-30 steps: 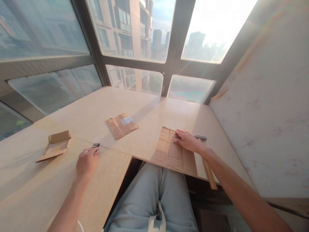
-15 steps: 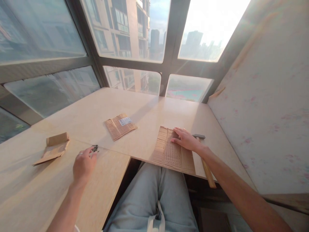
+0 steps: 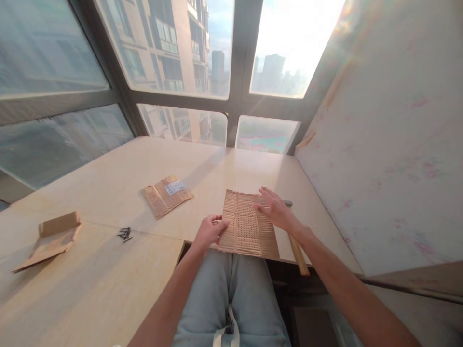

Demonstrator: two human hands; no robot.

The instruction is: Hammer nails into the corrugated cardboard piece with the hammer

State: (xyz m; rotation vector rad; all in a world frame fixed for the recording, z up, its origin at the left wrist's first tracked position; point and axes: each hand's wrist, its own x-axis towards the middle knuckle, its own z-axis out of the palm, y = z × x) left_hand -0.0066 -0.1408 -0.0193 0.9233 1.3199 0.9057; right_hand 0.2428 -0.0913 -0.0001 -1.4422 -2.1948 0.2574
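Observation:
A piece of corrugated cardboard point(image 3: 248, 231) with rows of small holes lies at the table's front edge, partly over my lap. At its left edge my left hand point(image 3: 210, 231) is closed, thumb on top and fingers curled at the rim; the fingertips are partly hidden. My right hand point(image 3: 275, 210) rests at the upper right part of the same piece, fingers stretched and thumb apart. Under my right forearm lies a hammer point(image 3: 298, 255), its wooden handle sticking out past the table edge. Several dark nails or screws point(image 3: 125, 234) form a small heap to the left.
A flat cardboard piece with a white label point(image 3: 168, 195) lies behind, left of centre. Farther left sits a folded cardboard piece point(image 3: 54, 243) with a raised flap. Windows point(image 3: 181, 120) border the table at the back, and a patterned wall point(image 3: 390, 193) stands on the right.
My left hand has left the heap of nails or screws and moved right to the cardboard's left edge. The cardboard has turned slightly. My right hand stays on it. The view has shifted.

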